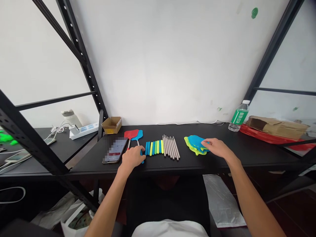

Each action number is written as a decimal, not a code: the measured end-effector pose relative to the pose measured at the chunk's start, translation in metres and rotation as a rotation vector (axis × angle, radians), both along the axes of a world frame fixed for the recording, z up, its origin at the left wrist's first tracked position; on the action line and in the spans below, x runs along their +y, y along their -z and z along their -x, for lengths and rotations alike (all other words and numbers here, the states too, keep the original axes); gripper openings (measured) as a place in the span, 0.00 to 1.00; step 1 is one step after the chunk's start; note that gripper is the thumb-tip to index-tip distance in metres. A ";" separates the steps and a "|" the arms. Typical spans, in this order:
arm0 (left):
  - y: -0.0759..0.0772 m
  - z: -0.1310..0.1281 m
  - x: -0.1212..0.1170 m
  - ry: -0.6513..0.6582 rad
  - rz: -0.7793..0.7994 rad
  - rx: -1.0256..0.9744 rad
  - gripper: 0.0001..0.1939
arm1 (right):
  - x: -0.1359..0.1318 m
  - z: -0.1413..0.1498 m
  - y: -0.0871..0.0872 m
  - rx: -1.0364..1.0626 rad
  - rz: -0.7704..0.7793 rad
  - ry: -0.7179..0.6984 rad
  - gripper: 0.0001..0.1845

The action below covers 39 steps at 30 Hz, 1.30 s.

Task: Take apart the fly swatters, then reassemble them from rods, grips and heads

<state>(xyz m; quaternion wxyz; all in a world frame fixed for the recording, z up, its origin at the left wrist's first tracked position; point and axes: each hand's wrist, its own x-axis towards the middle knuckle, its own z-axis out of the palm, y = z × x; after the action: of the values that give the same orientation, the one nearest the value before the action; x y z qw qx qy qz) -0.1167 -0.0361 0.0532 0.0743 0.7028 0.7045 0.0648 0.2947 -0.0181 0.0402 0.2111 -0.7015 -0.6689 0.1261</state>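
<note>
My left hand (133, 156) has its fingers closed at the handle of a small blue fly swatter (137, 135), which lies beside a red fly swatter (131, 134). My right hand (216, 147) pinches the edge of a blue fly swatter head (196, 141) on top of a loose pile with yellow-green heads (201, 152) below. Between my hands lies a row of blue and yellow-green handles (154, 148). Next to it several grey metal rods (171, 147) lie side by side.
A phone (115, 150) and an open cardboard box (112, 125) are on the left. At the right stand a water bottle (239, 116) and cardboard on red plastic (266, 136). Black shelf posts (81, 56) flank the black tabletop (222, 164); a power strip (84, 130) lies farther left.
</note>
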 end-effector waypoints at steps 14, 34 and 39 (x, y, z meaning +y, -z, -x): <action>-0.014 -0.002 -0.007 -0.100 -0.181 -0.103 0.20 | -0.001 0.009 -0.004 0.020 -0.079 -0.008 0.19; -0.015 -0.081 -0.056 0.772 -0.679 -0.273 0.17 | -0.041 0.119 -0.020 1.153 0.228 -0.690 0.36; -0.010 -0.073 -0.048 0.646 -0.672 -0.347 0.12 | -0.042 0.120 -0.024 1.248 0.178 -0.611 0.36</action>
<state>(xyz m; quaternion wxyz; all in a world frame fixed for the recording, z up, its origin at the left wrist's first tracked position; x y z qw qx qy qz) -0.0436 -0.0838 0.0632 -0.0236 0.8490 0.3684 0.3781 0.1748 -0.0597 0.0647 0.4525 -0.2934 -0.5769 0.6134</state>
